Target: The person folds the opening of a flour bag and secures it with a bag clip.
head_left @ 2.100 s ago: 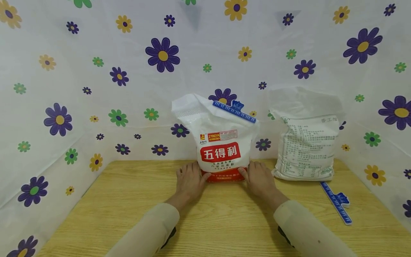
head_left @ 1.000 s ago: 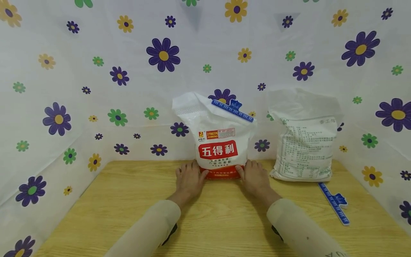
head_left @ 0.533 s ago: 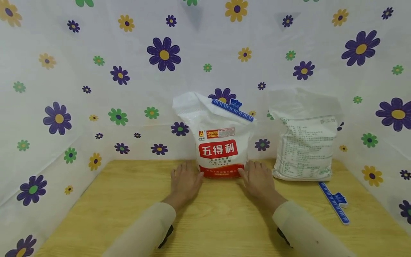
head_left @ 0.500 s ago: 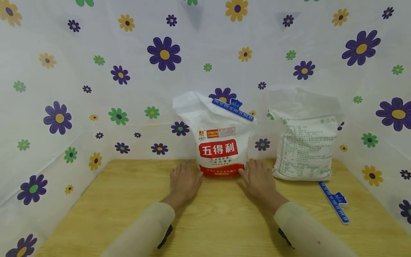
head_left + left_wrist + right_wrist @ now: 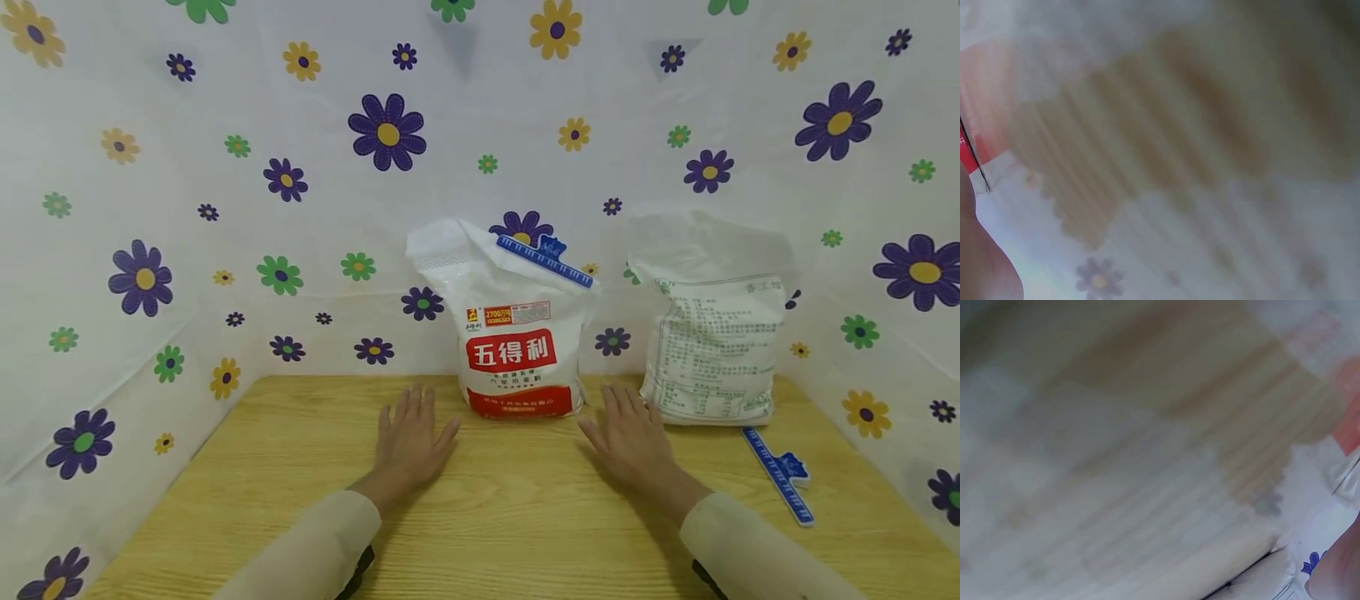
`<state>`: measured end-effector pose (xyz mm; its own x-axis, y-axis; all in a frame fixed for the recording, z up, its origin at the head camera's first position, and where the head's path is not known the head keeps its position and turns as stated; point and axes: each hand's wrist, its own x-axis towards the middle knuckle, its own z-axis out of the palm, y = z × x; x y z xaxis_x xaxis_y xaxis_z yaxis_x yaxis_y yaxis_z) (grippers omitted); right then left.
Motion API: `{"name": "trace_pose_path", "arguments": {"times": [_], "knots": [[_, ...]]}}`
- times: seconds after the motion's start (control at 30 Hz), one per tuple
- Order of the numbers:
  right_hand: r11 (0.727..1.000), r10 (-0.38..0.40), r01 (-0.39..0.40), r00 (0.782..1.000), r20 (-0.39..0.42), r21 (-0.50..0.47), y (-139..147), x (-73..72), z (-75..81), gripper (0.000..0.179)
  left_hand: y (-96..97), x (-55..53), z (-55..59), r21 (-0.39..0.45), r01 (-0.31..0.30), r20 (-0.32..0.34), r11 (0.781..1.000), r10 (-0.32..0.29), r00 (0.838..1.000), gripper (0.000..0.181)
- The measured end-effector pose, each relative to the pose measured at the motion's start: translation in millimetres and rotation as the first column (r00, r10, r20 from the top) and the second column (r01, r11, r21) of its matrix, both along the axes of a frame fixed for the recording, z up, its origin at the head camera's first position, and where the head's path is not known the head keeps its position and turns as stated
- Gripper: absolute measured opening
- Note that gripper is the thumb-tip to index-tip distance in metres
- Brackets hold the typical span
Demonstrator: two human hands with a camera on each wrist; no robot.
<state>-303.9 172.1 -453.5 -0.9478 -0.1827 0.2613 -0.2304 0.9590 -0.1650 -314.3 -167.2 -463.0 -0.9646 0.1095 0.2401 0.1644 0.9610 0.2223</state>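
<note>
A white and red flour bag (image 5: 513, 358) stands upright at the back of the table in the head view. A blue clip (image 5: 544, 260) with a piano-key pattern grips its folded top, slanting down to the right. My left hand (image 5: 411, 442) lies left of the bag, fingers spread and holding nothing. On the other side my right hand (image 5: 633, 442) is also spread, between this bag and a second white bag (image 5: 716, 350) with green print. Its fingertips overlap that bag's lower left corner in view. Both wrist views are blurred, with part of the hand at one edge.
A second blue clip (image 5: 778, 477) lies on the wooden table (image 5: 495, 533) in front of the right bag. Behind everything hangs a white cloth (image 5: 315, 208) with printed flowers, which also closes in both sides.
Both hands have let go of the flour bag's lower sides and drawn apart, left hand to the left, right hand to the right. The bag stays standing.
</note>
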Motion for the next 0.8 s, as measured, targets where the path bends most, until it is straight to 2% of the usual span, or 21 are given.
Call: {"name": "trace_pose_path", "arguments": {"times": [0.2, 0.4, 0.53, 0.67, 0.8], "knots": [[0.999, 0.035, -0.035, 0.999, -0.008, 0.004, 16, 9.5, 0.1, 0.075, -18.9, 6.9, -0.7, -0.024, 0.028, -0.003, 0.999, -0.028, 1.000, 0.082], [0.998, 0.047, -0.048, 0.999, -0.013, -0.046, 29, 16.8, 0.6, 0.071, -40.1, 12.5, -2.8, -0.058, 0.013, -0.005, 0.998, -0.013, 1.000, 0.083], [0.997, 0.050, -0.051, 0.999, -0.016, -0.057, 35, 19.8, 2.7, 0.069, -50.8, 18.1, -1.0, -0.045, 0.003, -0.009, 0.999, -0.003, 1.000, 0.082], [0.996, 0.053, -0.055, 0.998, -0.024, -0.073, 42, 21.1, 5.0, 0.070, -54.8, 22.3, 1.8, -0.026, 0.000, -0.015, 1.000, 0.000, 1.000, 0.082], [0.994, 0.022, -0.029, 0.997, -0.072, -0.101, 52, 21.5, 8.4, 0.070, -51.0, 24.8, 4.3, 0.009, 0.000, -0.019, 1.000, 0.000, 1.000, 0.081]]}}
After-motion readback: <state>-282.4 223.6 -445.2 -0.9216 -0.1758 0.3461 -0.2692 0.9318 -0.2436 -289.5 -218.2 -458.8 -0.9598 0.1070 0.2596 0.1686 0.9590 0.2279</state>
